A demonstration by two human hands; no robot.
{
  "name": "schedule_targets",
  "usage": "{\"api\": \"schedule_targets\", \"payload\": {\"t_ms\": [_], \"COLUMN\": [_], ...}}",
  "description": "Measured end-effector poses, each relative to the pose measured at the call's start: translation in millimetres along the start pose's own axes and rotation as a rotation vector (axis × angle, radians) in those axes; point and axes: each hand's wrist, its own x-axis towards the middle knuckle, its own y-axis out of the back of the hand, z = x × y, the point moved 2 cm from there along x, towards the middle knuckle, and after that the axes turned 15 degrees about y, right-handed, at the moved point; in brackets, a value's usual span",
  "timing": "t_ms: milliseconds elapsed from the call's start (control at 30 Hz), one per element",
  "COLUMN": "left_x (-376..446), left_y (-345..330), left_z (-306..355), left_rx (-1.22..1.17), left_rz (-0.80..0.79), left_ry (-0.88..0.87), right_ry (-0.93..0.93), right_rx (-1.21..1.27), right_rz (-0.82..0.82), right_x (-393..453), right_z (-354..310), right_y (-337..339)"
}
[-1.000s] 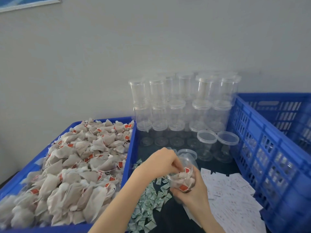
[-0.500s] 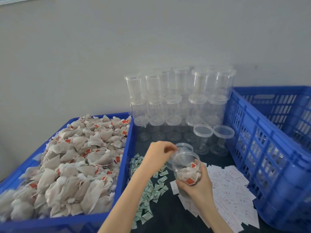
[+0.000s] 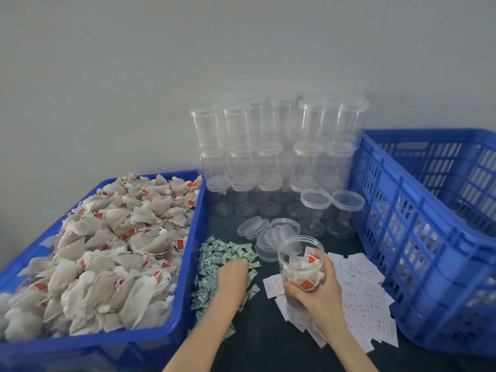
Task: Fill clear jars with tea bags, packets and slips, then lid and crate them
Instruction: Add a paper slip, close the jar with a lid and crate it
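2 blue crates (image 3: 418,237), 2 hands (image 3: 320,287), approx 4 loose lids (image 3: 253,228).

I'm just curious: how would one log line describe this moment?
right hand: holds open jar of tea bags | left hand: on green packets | lid: not yet on

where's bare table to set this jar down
Bare dark table lies between the green packets and white slips, toward you. Behind, loose lids and stacked jars crowd it.
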Motion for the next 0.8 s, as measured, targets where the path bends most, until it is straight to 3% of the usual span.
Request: {"api": "schedule_targets", "payload": {"t_ms": [800], "left_x": [-9.9], "left_y": [49.1], "left_z": [-29.0], "left_rx": [-0.52], "left_rz": [0.063], "left_ry": [0.18], "right_ry": [-0.026], "right_rx": [0.056], "right_rz": [-0.038], "right_x": [-11.4], "right_z": [-8.2], "right_y": [-11.0]}}
